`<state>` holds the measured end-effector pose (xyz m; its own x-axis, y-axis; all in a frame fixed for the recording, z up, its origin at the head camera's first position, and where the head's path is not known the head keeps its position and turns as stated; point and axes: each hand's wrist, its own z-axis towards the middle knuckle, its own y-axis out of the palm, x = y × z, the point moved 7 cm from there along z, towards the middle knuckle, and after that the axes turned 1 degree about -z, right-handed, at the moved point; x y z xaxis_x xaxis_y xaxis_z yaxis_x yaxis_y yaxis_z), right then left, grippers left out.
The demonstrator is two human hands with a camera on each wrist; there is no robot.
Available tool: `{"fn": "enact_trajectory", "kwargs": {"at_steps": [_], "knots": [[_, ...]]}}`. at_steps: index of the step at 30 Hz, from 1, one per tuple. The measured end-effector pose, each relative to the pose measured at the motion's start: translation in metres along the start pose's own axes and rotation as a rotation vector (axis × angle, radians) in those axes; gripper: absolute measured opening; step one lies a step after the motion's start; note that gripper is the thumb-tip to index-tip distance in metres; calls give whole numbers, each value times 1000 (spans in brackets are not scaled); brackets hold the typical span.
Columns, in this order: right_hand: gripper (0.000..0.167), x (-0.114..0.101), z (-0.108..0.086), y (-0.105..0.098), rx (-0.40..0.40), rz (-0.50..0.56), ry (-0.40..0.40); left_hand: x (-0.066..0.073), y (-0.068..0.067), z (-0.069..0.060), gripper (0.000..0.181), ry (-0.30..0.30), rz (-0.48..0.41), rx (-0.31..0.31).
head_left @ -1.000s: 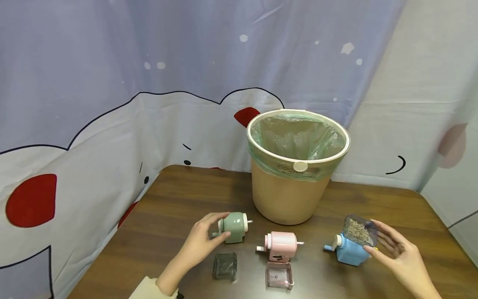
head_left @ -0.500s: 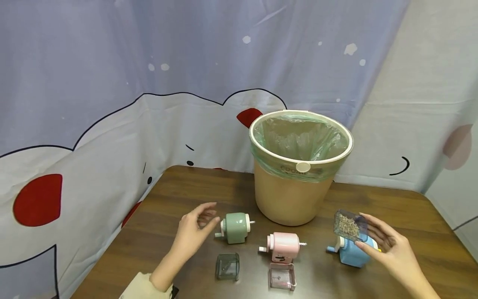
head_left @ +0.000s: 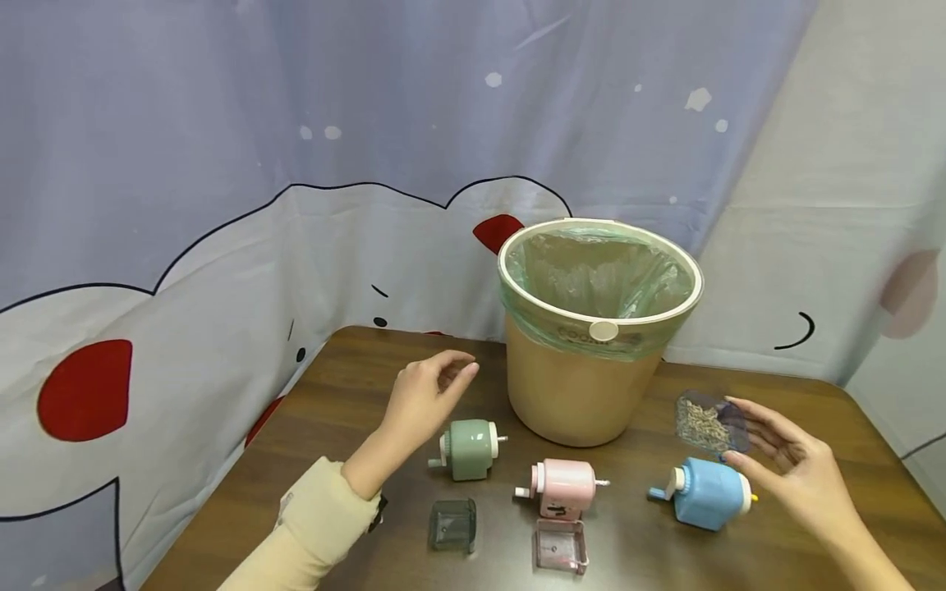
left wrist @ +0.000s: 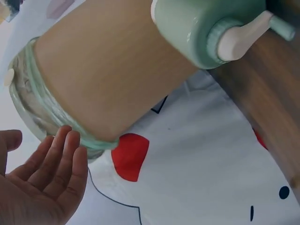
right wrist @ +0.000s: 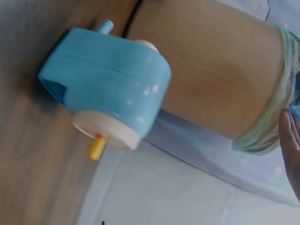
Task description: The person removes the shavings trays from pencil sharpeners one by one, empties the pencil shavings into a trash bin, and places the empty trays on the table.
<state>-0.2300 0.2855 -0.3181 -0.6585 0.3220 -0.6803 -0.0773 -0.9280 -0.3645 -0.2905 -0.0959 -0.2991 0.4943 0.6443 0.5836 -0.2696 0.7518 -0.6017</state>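
Note:
My right hand (head_left: 794, 464) pinches a see-through bluish shavings tray (head_left: 711, 423) between thumb and fingers, with pencil shavings in it. Just below stands the blue pencil sharpener (head_left: 711, 494), apart from the tray. My left hand (head_left: 432, 392) hangs in the air above and behind the green pencil sharpener (head_left: 470, 450), fingers loosely bent, holding nothing; the left wrist view shows its bare palm. Between the two stands a pink pencil sharpener (head_left: 565, 486). In front of the green and pink ones lie a dark see-through tray (head_left: 452, 525) and a pink see-through tray (head_left: 560, 547).
A tan trash bin (head_left: 580, 394) with a green plastic liner (head_left: 643, 349) stands at the back of the wooden table (head_left: 399, 361). Its mouth faces up. A printed cloth (head_left: 384, 263) hangs behind the table.
My right hand has lifted the shavings tray up and clear of the blue sharpener. My left hand has left the green sharpener's side and risen toward the bin.

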Motion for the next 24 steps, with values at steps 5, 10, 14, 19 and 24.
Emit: {"fn": "enact_trajectory", "kwargs": {"at_steps": [5, 10, 14, 19, 24], "knots": [[59, -7, 11, -7, 1, -10, 3, 6, 4, 25, 25, 59, 118, 5], [61, -14, 24, -6, -4, 26, -7, 14, 4, 53, 24, 127, 247, 12], [63, -25, 38, -5, -27, 33, -49, 21, -2, 80, 30, 109, 309, -22], [61, -38, 57, -6, -56, 28, -72, 25, -17, 119, 35, -4, 452, -114], [60, -45, 71, -9, -68, 119, -53, 26, -22, 155, 34, -125, 532, -231]]}}
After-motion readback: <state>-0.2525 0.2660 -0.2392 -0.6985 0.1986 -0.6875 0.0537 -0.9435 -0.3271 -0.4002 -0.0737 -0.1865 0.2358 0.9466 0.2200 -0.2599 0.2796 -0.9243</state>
